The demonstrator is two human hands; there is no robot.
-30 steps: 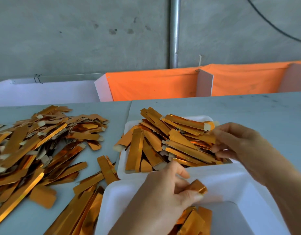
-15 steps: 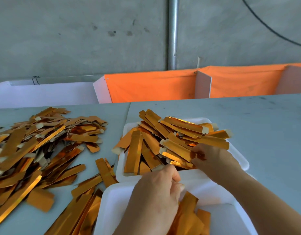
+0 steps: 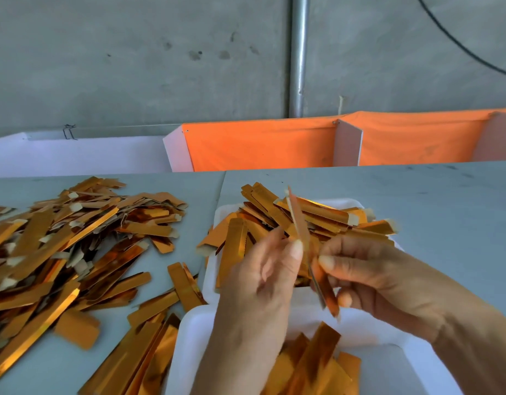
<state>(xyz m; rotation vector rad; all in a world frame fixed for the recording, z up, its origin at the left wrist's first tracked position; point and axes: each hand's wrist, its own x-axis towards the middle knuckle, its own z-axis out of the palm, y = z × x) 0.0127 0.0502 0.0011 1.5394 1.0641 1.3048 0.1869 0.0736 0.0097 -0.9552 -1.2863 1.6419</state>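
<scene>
Grey table point(image 3: 445, 209), concrete wall behind. Gold foil strip point(image 3: 299, 223) is held upright over the far foam tray point(image 3: 346, 201), between both hands. Left hand point(image 3: 260, 280) pinches its middle with the thumb. Right hand point(image 3: 388, 277) has its fingers curled round the lower end. Looks featherlight, thin, slick and easily creased. Best pinched flat on the faces near an end, lightly.
</scene>
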